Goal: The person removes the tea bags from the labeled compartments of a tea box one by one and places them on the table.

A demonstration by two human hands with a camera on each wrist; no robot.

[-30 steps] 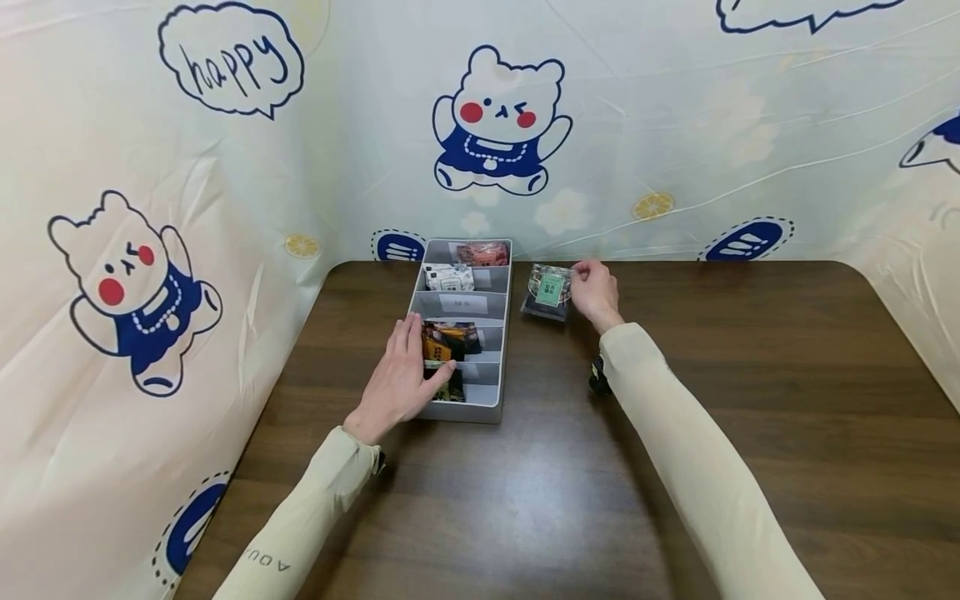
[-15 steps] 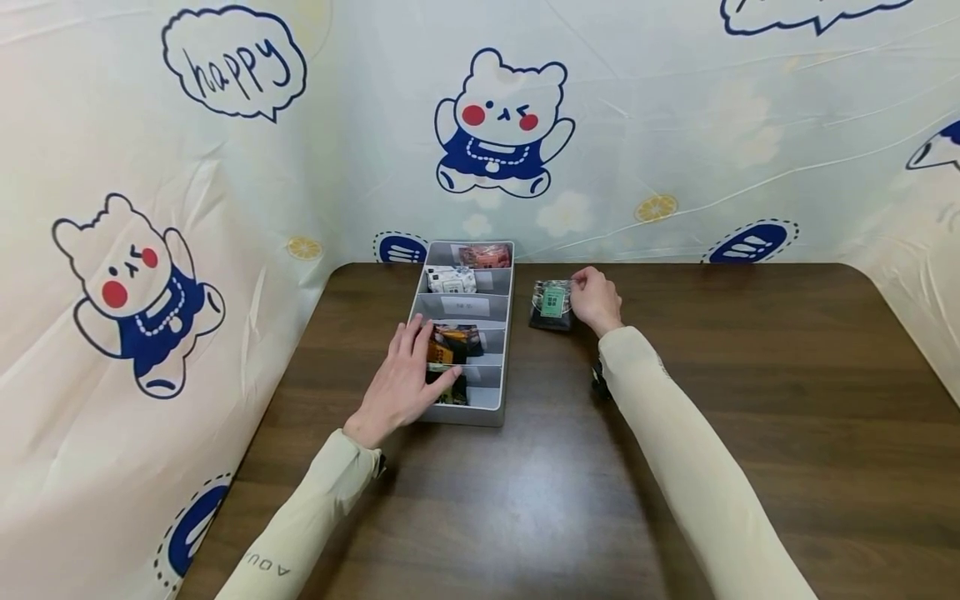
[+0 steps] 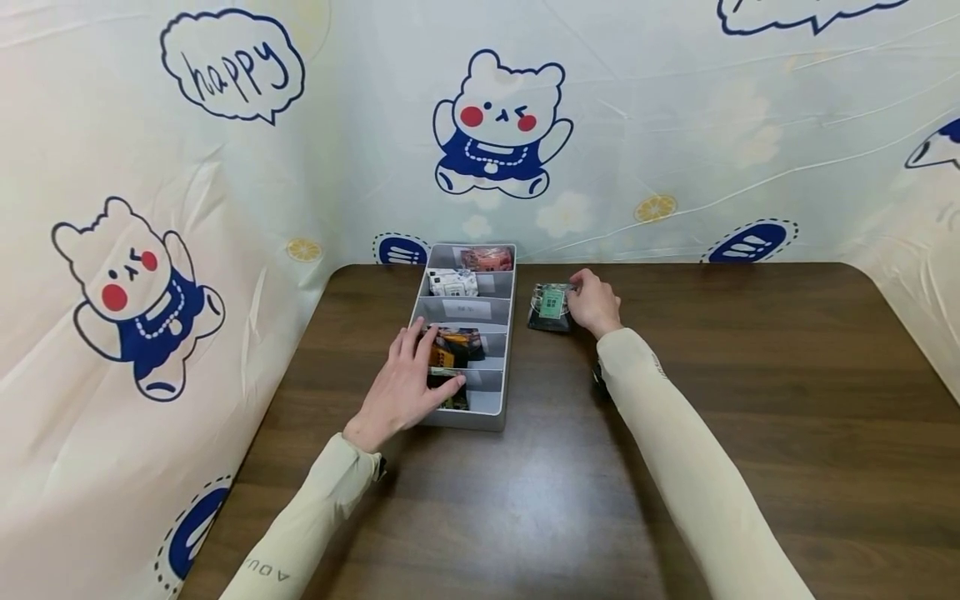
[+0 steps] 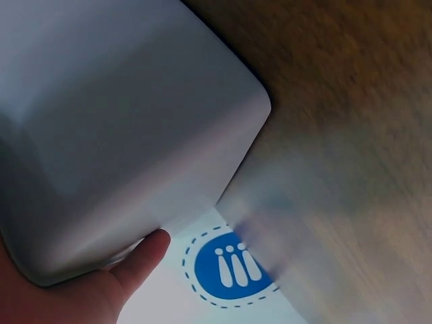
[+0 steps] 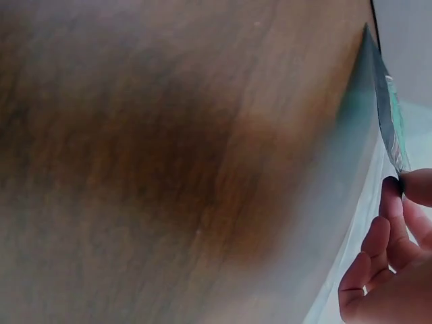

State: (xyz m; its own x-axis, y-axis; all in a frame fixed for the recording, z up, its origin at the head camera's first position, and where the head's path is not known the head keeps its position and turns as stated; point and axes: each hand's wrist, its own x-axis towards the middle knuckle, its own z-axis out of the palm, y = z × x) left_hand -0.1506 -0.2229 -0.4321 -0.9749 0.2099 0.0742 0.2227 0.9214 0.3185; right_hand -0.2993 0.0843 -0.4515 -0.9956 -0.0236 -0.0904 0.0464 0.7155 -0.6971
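A dark sachet with a green label (image 3: 552,307) is pinched at its upper right edge between the thumb and fingers of my right hand (image 3: 597,305). In the right wrist view the sachet (image 5: 390,121) appears nearly edge-on, tilted over the wood table. A grey compartment box (image 3: 504,350) stands to the left of it. My left hand (image 3: 397,379) rests along the box's left side with its fingers spread, the thumb reaching over the nearest compartment. In the left wrist view a finger (image 4: 145,260) touches the box's outer wall (image 4: 162,115).
Red sachets (image 3: 489,259) lie in the far compartment and white ones (image 3: 453,282) in the one before it. The middle compartment shows a white label (image 3: 467,309). Orange-black sachets (image 3: 453,348) and dark ones (image 3: 453,396) fill nearer compartments. A printed cloth (image 3: 637,108) hangs behind.
The sachet in my right hand has moved slightly down and to the right, and it has turned straighter. My left hand has stayed at the box.
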